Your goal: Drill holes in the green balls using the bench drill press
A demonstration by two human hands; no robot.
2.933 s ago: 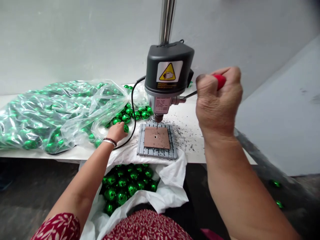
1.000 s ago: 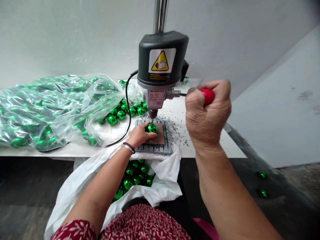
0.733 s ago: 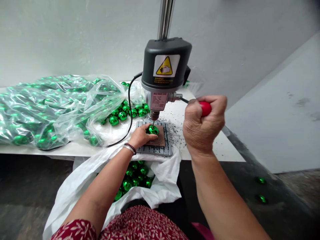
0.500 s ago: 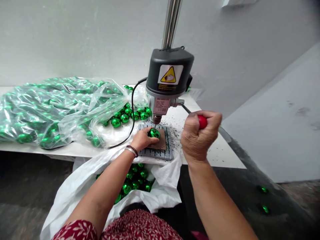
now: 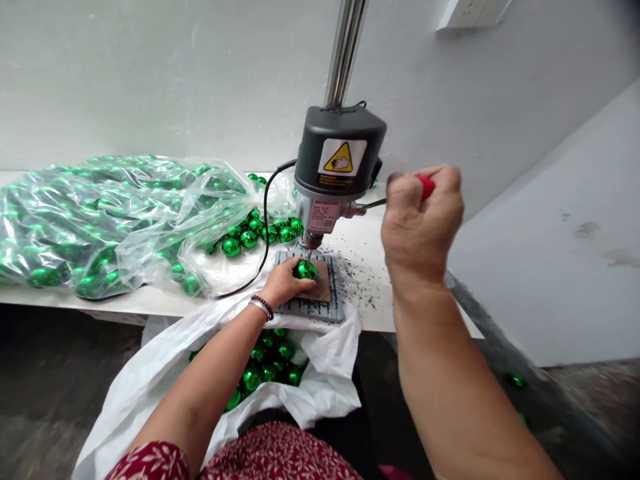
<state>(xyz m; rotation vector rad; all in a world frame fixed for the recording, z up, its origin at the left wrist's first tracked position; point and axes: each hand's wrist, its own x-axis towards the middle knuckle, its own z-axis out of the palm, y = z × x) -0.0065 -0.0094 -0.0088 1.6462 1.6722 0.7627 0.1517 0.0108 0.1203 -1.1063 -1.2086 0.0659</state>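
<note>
A bench drill with a dark grey head and a yellow warning label stands over a grooved metal base. My left hand is closed round a shiny green ball, holding it on a brown board right under the drill bit. Whether the bit touches the ball is hard to tell. To the right, my right hand is wrapped round the red knob of the drill's lever.
A clear plastic bag full of green balls covers the left of the white table. Loose green balls lie behind a black cable. White cloth on my lap holds more balls. Dark shavings surround the base.
My right hand has moved up and to the right with the red knob, raising the lever. My left hand still holds the green ball on the board.
</note>
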